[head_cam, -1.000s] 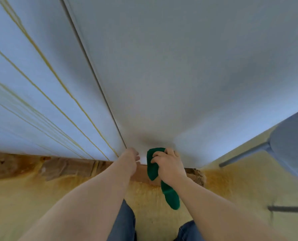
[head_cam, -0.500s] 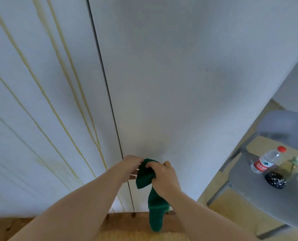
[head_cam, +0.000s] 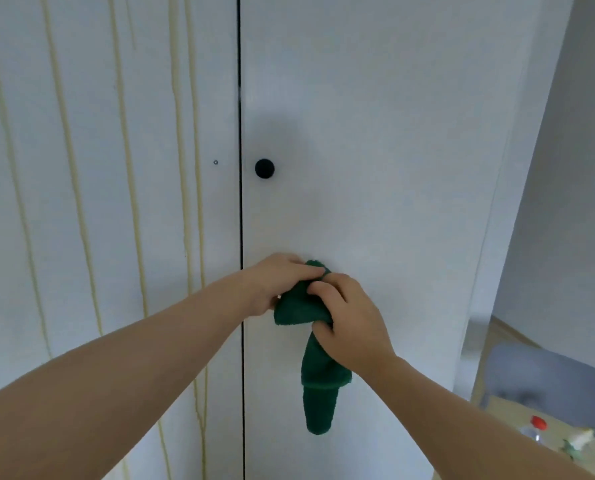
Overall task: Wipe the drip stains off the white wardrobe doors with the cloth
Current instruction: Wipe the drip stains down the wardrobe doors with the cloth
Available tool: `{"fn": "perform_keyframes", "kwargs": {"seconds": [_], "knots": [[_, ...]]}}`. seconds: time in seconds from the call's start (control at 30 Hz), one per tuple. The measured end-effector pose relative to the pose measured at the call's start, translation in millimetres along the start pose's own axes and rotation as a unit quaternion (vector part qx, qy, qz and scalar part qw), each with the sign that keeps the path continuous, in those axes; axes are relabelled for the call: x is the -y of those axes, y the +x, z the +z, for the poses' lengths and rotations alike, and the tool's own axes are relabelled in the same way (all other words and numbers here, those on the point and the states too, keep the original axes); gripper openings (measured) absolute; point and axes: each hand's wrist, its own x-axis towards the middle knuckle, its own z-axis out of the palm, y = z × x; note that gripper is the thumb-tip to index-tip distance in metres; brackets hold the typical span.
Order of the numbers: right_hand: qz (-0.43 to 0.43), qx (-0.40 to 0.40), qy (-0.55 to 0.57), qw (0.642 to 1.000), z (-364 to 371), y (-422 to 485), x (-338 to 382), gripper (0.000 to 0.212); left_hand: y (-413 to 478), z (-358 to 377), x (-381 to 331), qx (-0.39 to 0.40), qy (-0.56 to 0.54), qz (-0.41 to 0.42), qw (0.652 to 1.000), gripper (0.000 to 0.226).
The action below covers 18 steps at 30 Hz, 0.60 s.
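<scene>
**Both hands bunch a green cloth at the right door**

Two white wardrobe doors fill the view. The left door point(head_cam: 98, 202) carries long yellow drip stains point(head_cam: 181, 168) running top to bottom. The right door point(head_cam: 375, 133) looks unstained where it shows. A grey chair point(head_cam: 531, 368) stands at the lower right.

The left hand point(head_cam: 278, 285) and right hand point(head_cam: 351, 320) meet in front of the right door, near its left edge. Both sets of fingers curl around the cloth point(head_cam: 318, 375) and pinch it into a wad, and its free end hangs down below the right hand.

A black knob point(head_cam: 264, 168) sits above the hands. A blurred red-capped bottle point(head_cam: 535, 427) lies on the chair.
</scene>
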Motion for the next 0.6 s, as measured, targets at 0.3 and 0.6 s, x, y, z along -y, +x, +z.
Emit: {"fn": "perform_keyframes", "kwargs": {"seconds": [0.3,0.6], "knots": [[0.106,-0.252,0.054,0.960,-69.6,137.6,26.1,0.040,-42.9,-43.2,-160.0,-0.137,0.078,0.249,0.955,0.015],[0.253,-0.330,0.424,0.805,-112.7,235.0,49.5,0.030,-69.7,-75.8,-219.1,-0.256,0.123,0.343,0.895,0.015]]}}
